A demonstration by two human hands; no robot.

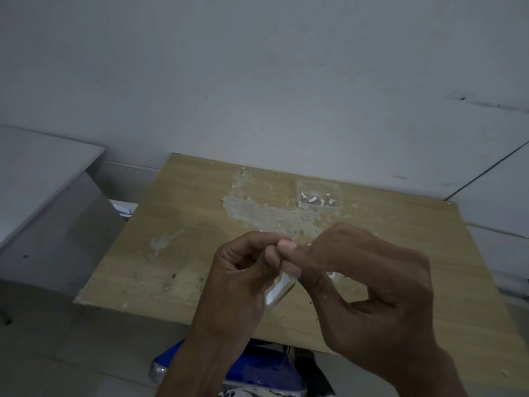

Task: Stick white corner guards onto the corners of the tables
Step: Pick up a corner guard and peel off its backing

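Both hands — left hand (240,270), right hand (369,285) — pinch the corner guard (279,290); below the pinch it dangles — adhesive could stick to fingers.

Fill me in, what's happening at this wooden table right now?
A person holds a small clear-white plastic corner guard above the worn wooden table, pinched by both the left hand and the right hand, apparently working at its top end. A clear plastic container with white scraps sits behind. No guard is stuck on yet.
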